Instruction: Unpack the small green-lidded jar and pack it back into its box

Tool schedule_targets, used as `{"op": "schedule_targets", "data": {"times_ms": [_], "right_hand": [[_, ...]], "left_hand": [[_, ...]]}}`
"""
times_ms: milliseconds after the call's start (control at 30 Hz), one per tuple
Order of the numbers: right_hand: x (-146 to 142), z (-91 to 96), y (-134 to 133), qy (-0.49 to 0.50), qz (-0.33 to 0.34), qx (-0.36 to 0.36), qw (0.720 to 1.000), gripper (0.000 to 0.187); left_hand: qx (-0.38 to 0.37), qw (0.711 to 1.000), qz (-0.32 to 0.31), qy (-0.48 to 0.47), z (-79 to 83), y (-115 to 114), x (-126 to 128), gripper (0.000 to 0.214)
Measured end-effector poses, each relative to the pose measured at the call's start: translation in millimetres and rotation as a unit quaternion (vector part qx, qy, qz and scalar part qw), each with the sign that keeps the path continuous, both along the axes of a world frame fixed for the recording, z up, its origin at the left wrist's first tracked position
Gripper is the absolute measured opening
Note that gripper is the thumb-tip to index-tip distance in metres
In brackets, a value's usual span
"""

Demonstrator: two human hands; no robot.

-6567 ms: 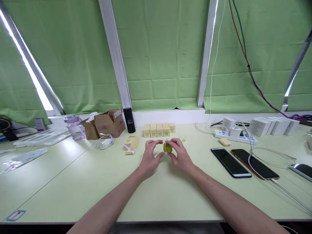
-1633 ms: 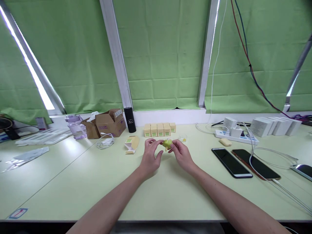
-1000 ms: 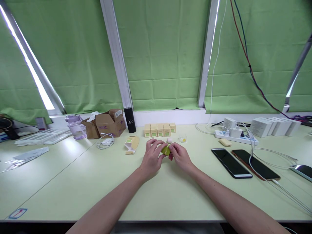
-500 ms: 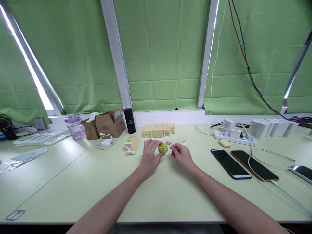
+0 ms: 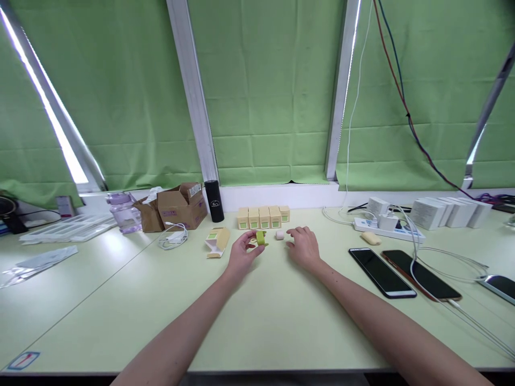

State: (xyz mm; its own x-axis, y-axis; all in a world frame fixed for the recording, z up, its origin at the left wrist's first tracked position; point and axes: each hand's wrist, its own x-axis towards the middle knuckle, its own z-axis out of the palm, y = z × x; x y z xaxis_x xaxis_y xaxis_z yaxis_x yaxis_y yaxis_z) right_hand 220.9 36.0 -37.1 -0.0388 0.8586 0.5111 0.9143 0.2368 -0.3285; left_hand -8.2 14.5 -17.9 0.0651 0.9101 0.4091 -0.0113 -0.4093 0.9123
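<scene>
- Small green case looked smooth w/ a soft sheen; plastic or rubber, hard to tell.
- Pale pink block appeared smooth, matl. unclear.
- Tabletop gleamed, smooth, approx. semi-gloss.
- Beige cartons were matt paperboard; brown box, dull cardboard.
- Lilac bottle showed clear plastic; black flask, matt.
- Dark phones bore glossy screens.
- Green blinds hung in creased matt cloth betw. metal-looking posts.

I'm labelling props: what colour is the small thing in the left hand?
The small thing in the left hand is yellowish green, best seen in the head view.
</scene>
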Motion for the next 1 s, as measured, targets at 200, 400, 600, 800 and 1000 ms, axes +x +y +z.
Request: {"op": "schedule_targets", "data": {"times_ms": [200,400,600,800,1000], "right_hand": [[-18,5.7,24,-0.102,0.011,-0.001,0.995,0.036],[-34,2.9,38,-0.076,0.040,-0.016,0.996,0.035],[-35,5.3,35,0.069,0.040,-0.024,0.997,0.019],[-32,19.3,21,0.286,0.090,-0.056,0.952,0.042],[-25,26.1,-18,0.609,0.214,-0.160,0.747,0.045]], "left_hand": [[-0.040,0.994,-0.057,-0.085,2.1,-3,-1,0.063],[-0.036,0.993,-0.084,-0.070,5.6,-9,-1,0.064],[-0.035,0.994,-0.066,-0.078,5.3,-7,-1,0.063],[0.017,0.999,-0.009,-0.033,7.5,-7,1,0.057],[0.043,0.999,-0.006,-0.005,7.0,-9,2,0.052]]}}
